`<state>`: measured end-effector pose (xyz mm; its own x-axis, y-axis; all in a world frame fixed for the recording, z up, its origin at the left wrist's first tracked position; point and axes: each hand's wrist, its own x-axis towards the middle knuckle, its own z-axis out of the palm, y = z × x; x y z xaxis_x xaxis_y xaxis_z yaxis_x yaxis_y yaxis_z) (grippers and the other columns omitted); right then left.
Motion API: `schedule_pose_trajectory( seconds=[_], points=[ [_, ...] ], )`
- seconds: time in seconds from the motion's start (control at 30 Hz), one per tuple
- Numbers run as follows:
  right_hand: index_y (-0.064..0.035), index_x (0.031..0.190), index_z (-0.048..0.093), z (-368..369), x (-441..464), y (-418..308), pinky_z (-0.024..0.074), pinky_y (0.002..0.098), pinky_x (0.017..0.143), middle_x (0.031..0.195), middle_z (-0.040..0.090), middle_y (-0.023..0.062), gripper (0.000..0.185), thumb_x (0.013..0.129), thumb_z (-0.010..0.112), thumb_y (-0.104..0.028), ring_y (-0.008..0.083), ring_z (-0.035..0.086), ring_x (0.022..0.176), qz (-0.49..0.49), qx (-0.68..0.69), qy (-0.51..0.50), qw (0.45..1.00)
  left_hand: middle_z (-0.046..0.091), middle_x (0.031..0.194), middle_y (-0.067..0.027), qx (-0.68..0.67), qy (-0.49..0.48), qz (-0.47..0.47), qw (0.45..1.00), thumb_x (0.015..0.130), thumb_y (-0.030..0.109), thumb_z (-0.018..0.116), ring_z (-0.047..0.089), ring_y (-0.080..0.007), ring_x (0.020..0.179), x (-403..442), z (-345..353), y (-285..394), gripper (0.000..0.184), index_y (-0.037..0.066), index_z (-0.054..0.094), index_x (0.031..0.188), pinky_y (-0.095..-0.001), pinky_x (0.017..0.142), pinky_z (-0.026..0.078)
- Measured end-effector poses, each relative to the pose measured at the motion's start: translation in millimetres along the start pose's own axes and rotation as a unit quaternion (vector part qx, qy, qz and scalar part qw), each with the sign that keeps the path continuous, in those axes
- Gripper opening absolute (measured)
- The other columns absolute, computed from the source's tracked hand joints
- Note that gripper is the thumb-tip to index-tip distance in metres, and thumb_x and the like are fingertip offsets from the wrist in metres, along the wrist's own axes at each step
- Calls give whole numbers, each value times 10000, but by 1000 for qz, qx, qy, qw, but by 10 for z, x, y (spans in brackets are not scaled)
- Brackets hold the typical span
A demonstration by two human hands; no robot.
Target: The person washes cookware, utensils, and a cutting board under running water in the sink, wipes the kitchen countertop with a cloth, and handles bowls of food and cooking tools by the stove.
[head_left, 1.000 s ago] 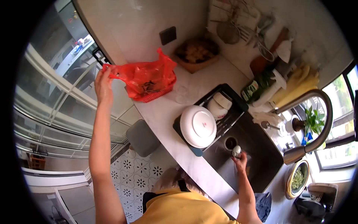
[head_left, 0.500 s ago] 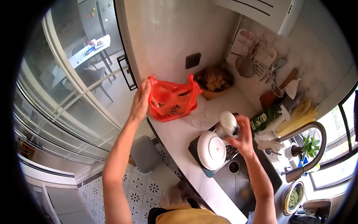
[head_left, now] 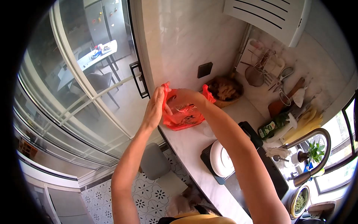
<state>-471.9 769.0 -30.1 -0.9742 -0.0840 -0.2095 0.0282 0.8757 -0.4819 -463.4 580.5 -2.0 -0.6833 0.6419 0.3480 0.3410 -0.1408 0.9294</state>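
My left hand (head_left: 154, 108) is closed on the left handle of a red plastic bag (head_left: 184, 121), which sits on the counter with dark print on its front. Over the bag's mouth is my right hand (head_left: 188, 96), reaching in from the right. Its fingers are hidden or blend into the red, so what they hold does not show. Something pinkish shows through the bag's left part. Under my right forearm a white dish (head_left: 220, 160) lies upside down on a dark rack beside the sink.
A basket (head_left: 225, 91) of brownish pieces stands behind the bag. Utensils hang on the wall, among them a strainer (head_left: 255, 76) and scissors (head_left: 285, 72). A curved faucet (head_left: 328, 149) rises at the right. A grey stool (head_left: 154, 162) is below the counter's left edge.
My right hand has left the sink side, where it held a white rounded dish, and moved left to the bag. That dish is out of sight. My left hand still grips the bag.
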Motion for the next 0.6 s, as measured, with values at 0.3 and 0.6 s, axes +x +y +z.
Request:
schedule_pose_trajectory(
  seconds=[0.3, 0.6],
  points=[
    [-62, 778, 672, -177, -119, 47, 419, 316, 495, 650, 586, 41, 411, 643, 718, -447, 156, 535, 554, 178, 96, 54, 978, 516, 1230, -146, -16, -1, -36, 999, 947, 600, 263, 565, -153, 528, -114, -24, 63, 706, -8, 438, 1261, -283, 623, 470],
    [27, 867, 681, -174, -265, 234, 482, 338, 683, 850, 651, 128, 651, 606, 706, -569, 229, 612, 774, 184, 30, 74, 980, 522, 1208, -174, -34, 6, -36, 999, 943, 605, 269, 545, -154, 496, -124, 27, 34, 739, -37, 433, 1269, -269, 597, 463]
  ],
)
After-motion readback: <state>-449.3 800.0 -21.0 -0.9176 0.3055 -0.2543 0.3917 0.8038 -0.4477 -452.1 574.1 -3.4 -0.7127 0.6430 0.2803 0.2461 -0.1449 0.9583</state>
